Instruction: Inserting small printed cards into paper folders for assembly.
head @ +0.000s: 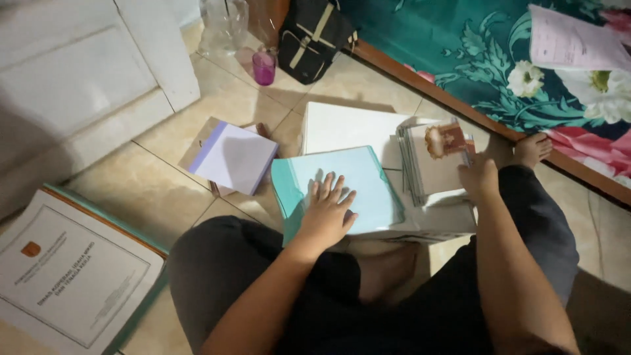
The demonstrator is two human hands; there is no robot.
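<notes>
The left hand point(327, 213) lies flat and open, fingers spread, pressing on the pale blue-green paper folder point(342, 190), likely to keep its smooth, slightly glossy cover from sliding; it grips nothing, only bears down. At about two o'clock from it, the right hand point(478, 179) rests on the near edge of a stack of thin white booklets with a brown picture on the top cover point(437, 161); its fingers curl over the edge, though whether they pinch the top sheet or merely steady the pile I cannot tell. Both folder and stack sit on a large flat white box point(342, 125), which serves as a raised work surface between the person's crossed legs in dark trousers point(223, 263). At ten o'clock from the left hand lies a white notepad with a lilac edge point(234, 158) on the glossy beige floor tiles point(151, 190). At eight o'clock lies a white printed document on a green-edged folder point(69, 276). At twelve o'clock stand a small purple tumbler point(264, 66) and a black bag with tan straps point(312, 36). At one o'clock spreads a teal flowered mattress cover point(486, 59).
</notes>
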